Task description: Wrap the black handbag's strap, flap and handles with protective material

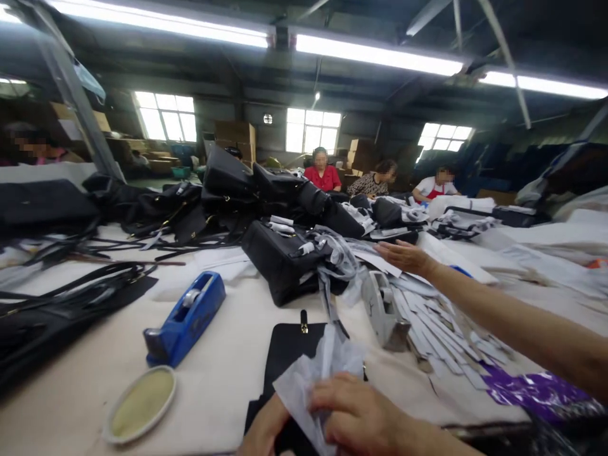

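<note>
A black bag (289, 345) with a small gold clasp lies in front of me at the table's near edge, its flap spread away from me. Crumpled white tissue paper (304, 386) rises over its near part, and my right hand (351, 405) has its fingers closed on that paper. Lower down, my left hand (268, 424) grips the bag's near side; the paper and the frame's edge hide most of its fingers. From the right, a co-worker's hand (403, 256) reaches across the table, fingers stretched out, near a heap of clear plastic strips and papers.
A blue tape dispenser (187, 316) and a round shallow dish (142, 402) stand at left. A grey tape dispenser (386, 310) stands beside white paper strips (437, 329) at right. Black bags (280, 259) pile up farther back. Several people work beyond.
</note>
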A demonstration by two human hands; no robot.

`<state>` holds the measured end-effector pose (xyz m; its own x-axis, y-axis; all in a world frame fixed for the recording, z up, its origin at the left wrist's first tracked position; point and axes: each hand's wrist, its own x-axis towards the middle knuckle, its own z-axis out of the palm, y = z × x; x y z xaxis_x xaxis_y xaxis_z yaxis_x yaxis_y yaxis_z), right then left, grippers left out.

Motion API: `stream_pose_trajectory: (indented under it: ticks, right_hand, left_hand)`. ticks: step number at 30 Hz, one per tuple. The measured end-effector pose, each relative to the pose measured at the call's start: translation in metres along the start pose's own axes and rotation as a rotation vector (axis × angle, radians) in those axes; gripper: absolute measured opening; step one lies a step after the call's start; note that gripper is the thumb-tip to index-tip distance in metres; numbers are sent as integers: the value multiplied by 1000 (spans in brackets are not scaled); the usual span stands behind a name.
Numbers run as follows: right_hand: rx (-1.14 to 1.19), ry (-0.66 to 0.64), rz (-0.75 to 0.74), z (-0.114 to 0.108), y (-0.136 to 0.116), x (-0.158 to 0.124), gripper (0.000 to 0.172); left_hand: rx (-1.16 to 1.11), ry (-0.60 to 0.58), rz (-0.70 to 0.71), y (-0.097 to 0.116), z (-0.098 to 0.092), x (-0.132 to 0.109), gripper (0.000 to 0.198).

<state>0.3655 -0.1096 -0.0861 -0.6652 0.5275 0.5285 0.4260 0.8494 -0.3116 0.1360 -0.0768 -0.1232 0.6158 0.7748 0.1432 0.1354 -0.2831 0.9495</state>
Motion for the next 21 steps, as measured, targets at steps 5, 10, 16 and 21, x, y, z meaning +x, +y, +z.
stream_pose_trajectory:
  ticks: [5, 10, 16, 21]
  right_hand:
    - [-355, 253, -12, 63, -17, -29, 25]
    - [-587, 129, 54, 23, -28, -25, 31]
    - [-589, 128, 120, 1, -32, -26, 32]
    - [-519, 137, -31, 31, -39, -28, 13]
  left_hand:
    - [-174, 86, -183, -3, 6, -3, 52]
    - [-305, 312, -309, -14, 18, -2, 31]
    - [-579, 463, -427, -23, 10, 8, 35]
    - [-194, 503, -483, -21, 1, 16, 42]
